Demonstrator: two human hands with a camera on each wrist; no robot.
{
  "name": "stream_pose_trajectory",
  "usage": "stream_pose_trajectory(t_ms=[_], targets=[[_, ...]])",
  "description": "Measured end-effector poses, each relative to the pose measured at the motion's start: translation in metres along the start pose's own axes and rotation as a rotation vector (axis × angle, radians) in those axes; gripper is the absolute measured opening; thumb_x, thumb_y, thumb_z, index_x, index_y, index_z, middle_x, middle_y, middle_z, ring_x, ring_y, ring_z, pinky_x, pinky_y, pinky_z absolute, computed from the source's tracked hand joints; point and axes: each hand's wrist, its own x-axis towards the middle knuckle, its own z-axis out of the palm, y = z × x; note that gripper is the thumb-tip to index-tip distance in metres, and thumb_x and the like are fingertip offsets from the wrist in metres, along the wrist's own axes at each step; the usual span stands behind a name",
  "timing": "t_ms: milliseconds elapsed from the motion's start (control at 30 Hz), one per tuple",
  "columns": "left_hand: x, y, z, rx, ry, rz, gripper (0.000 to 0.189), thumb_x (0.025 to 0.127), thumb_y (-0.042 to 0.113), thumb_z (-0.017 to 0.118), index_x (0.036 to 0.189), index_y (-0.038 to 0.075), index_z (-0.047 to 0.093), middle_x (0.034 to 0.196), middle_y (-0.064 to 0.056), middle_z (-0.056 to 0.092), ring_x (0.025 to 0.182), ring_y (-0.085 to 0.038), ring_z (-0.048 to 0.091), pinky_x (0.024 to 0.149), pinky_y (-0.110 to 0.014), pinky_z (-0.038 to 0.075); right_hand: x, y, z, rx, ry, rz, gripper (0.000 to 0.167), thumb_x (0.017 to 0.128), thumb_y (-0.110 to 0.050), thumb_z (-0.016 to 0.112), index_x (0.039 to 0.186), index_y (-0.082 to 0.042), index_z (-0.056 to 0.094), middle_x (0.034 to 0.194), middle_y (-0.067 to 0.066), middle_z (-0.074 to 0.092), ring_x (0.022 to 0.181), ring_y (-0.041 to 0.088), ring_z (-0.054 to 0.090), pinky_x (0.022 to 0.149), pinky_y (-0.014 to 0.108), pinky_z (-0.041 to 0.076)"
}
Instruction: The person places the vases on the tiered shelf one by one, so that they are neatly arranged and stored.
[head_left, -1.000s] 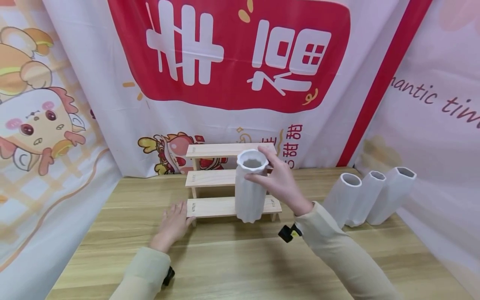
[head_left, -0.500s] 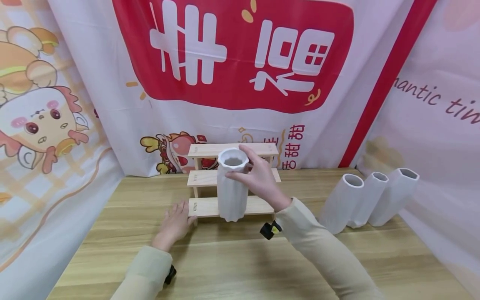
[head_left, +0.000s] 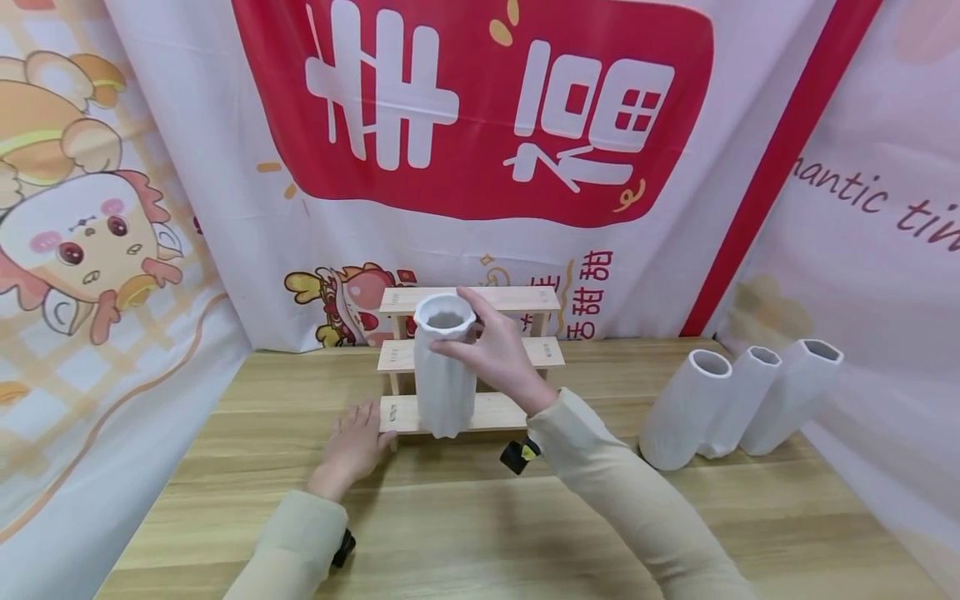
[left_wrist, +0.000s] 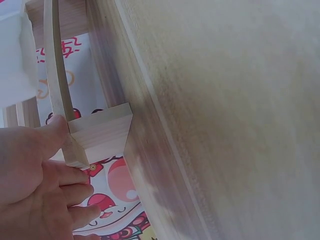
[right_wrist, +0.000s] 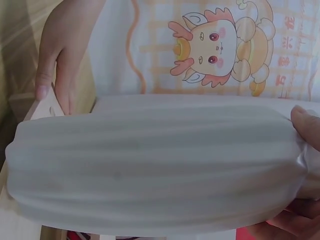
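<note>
My right hand (head_left: pixel 501 353) grips a white fluted vase (head_left: pixel 444 387) just below its wavy rim, thumb on the near side. The vase is upright over the lowest board of a three-step wooden display stand (head_left: pixel 525 298), left of its middle; its base overlaps the board's front edge in the head view. In the right wrist view the vase's ribbed side (right_wrist: pixel 150 165) fills the frame. My left hand (head_left: pixel 352 446) holds the left end of the lowest board (left_wrist: pixel 60 80), thumb at the front edge and fingers around the end.
Right of the stand, three more white vases lean in a row: a round-mouthed one (head_left: pixel 684 412), a narrow one (head_left: pixel 741 404) and an angular one (head_left: pixel 793 398). Printed cloth (head_left: pixel 480 192) hangs behind the wooden table (head_left: pixel 450 533) and at both sides.
The right hand has carried the vase leftward along the front of the stand, from right of the middle to left of it. The left hand stays at the board's end.
</note>
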Motion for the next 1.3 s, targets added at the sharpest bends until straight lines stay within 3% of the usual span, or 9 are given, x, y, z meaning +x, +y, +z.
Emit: stream_pose_trajectory(t_ms=[233,500,900,1300], targets=[[-0.003,0.003,-0.001,-0.016,-0.009,-0.002,0.064,0.098,0.028,0.044,0.140,-0.012,0.017,0.146,-0.028,0.014,0.132,-0.045,0.012,0.105,-0.058,0.004,0.004,0.001,0.010,0.032,-0.019,0.004,0.077,0.071,-0.020,0.081,0.136,-0.005,0.043,0.114,0.007,0.060,0.098,0.015,0.057,0.077,0.027,0.050],[-0.002,0.002,0.001,-0.009,-0.010,0.002,0.064,0.098,0.028,0.043,0.140,-0.013,0.016,0.146,-0.029,0.014,0.132,-0.045,0.011,0.105,-0.058,0.003,0.008,0.005,0.023,-0.013,-0.024,0.003,0.079,0.070,-0.024,0.081,0.137,-0.006,0.042,0.114,0.006,0.060,0.095,0.013,0.056,0.075,0.026,0.048],[-0.004,0.002,0.001,-0.013,0.005,0.018,0.063,0.098,0.027,0.043,0.140,-0.013,0.018,0.145,-0.030,0.015,0.132,-0.047,0.012,0.104,-0.059,0.004,0.013,0.011,0.034,-0.002,-0.038,0.002,0.080,0.072,-0.024,0.080,0.137,-0.003,0.040,0.118,0.007,0.059,0.103,0.014,0.056,0.083,0.028,0.047],[-0.004,0.002,-0.001,-0.023,0.018,0.022,0.064,0.098,0.026,0.045,0.139,-0.014,0.018,0.144,-0.031,0.015,0.131,-0.047,0.012,0.104,-0.060,0.004,0.019,0.012,0.040,-0.024,-0.087,0.008,0.080,0.074,-0.029,0.078,0.140,-0.010,0.037,0.121,0.007,0.057,0.106,0.014,0.054,0.086,0.030,0.047]])
